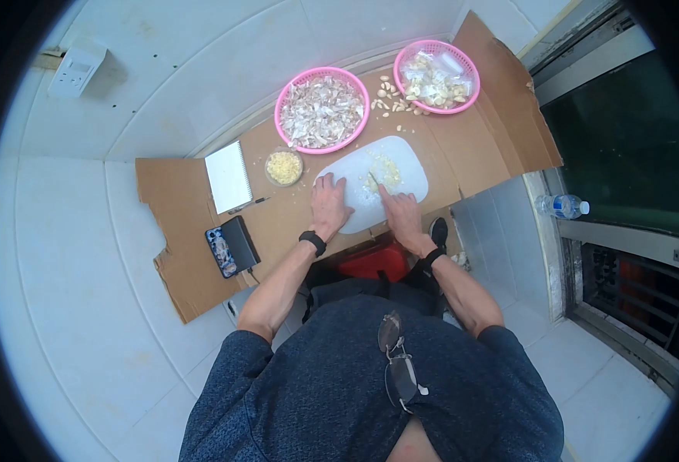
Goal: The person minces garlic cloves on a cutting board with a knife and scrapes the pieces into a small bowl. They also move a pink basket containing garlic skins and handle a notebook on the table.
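A white cutting board (359, 206) lies on the cardboard, with finely chopped garlic (386, 169) spread over its upper middle. My right hand (403, 213) is closed at the board's lower right, its index finger stretched toward the garlic. A thin knife blade (372, 179) shows just past that fingertip; the handle is hidden in the hand. My left hand (329, 205) lies on the board's left edge, fingers flat and thumb apart, holding nothing. Left of the board stands a small clear bowl (285, 167) of chopped garlic.
Behind the board, one pink basket (279, 123) holds pale papery pieces, another (474, 92) holds cloves and clear plastic. Loose garlic cloves (384, 91) lie between them. A notebook (228, 177), pen (249, 205) and phone (221, 252) are left. A water bottle (561, 206) is right.
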`<control>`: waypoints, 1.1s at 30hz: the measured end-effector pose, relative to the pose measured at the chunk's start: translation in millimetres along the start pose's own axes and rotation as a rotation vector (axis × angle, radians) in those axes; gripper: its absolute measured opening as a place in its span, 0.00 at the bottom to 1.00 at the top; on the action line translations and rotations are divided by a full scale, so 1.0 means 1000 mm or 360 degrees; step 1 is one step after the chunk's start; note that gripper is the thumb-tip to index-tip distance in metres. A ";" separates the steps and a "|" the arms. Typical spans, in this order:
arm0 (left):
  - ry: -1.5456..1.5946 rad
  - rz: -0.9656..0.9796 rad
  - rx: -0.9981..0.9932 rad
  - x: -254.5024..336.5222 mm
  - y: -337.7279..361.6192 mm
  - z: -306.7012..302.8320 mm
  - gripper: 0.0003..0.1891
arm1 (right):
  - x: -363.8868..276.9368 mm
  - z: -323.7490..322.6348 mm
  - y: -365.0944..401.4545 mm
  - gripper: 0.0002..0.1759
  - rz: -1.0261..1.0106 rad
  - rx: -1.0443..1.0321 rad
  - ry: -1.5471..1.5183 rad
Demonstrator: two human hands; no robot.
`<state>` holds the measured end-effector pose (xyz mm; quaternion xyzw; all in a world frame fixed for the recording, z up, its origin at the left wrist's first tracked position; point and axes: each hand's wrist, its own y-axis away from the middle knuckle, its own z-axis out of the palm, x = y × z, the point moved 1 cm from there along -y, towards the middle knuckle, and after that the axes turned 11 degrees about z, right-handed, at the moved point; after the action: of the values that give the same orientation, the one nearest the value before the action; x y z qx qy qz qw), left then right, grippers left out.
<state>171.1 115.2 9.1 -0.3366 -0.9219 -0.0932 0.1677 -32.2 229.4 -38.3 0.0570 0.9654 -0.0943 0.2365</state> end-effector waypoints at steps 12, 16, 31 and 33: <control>0.0068 0.0025 -0.0051 -0.003 -0.003 0.008 0.39 | -0.008 -0.003 0.004 0.31 0.0008 0.0061 -0.0059; 0.0008 -0.0005 -0.0066 -0.001 -0.008 0.010 0.39 | -0.002 0.001 0.005 0.31 0.0034 -0.0003 0.0003; 0.0108 -0.0054 -0.0016 -0.003 -0.006 0.022 0.39 | -0.011 0.001 0.007 0.32 -0.0040 0.0029 -0.0012; 0.0100 -0.0054 -0.0004 -0.003 -0.005 0.023 0.39 | -0.007 0.008 0.009 0.31 -0.0024 0.0000 0.0019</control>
<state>164.6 116.1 -13.4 -0.3179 -0.9217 -0.1076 0.1945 -21.0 236.2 -43.0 0.0505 0.9672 -0.0958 0.2299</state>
